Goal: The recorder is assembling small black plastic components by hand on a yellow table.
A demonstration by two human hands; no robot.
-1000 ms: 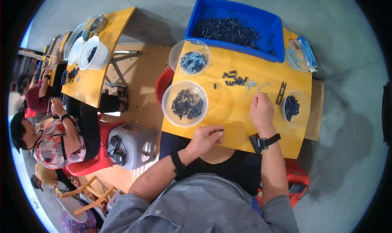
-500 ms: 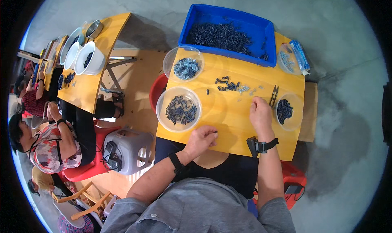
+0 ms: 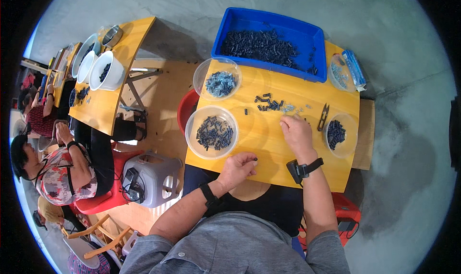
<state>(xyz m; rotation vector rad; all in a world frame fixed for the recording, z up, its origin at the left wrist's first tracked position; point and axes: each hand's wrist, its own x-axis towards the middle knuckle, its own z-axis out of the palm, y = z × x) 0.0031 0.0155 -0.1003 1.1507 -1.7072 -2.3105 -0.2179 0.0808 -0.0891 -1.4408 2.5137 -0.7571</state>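
My left hand (image 3: 237, 170), at the table's near edge, pinches a small black cylindrical part (image 3: 255, 159). My right hand (image 3: 297, 134) is over the middle of the table with its fingers drawn together, the tips beside some small clear pieces (image 3: 288, 109); anything between them is hidden. A loose pile of black cylindrical parts (image 3: 270, 104) lies just beyond. Near my left hand stands a clear round tub (image 3: 188, 138) with black parts in it. Right of my right hand lie black thread snips (image 3: 323, 117) and a round container (image 3: 349, 142) of black parts.
A blue tray (image 3: 269, 64) of black parts spans the table's far side. Another tub (image 3: 198, 77) holds bluish clear pieces. At the far right are a small container (image 3: 346, 86) and a blue-white box (image 3: 354, 70). People sit at another table (image 3: 129, 43) on the left.
My right hand has shifted left and slightly away from me, toward the small clear pieces. My left hand has barely moved and keeps the black part pinched.
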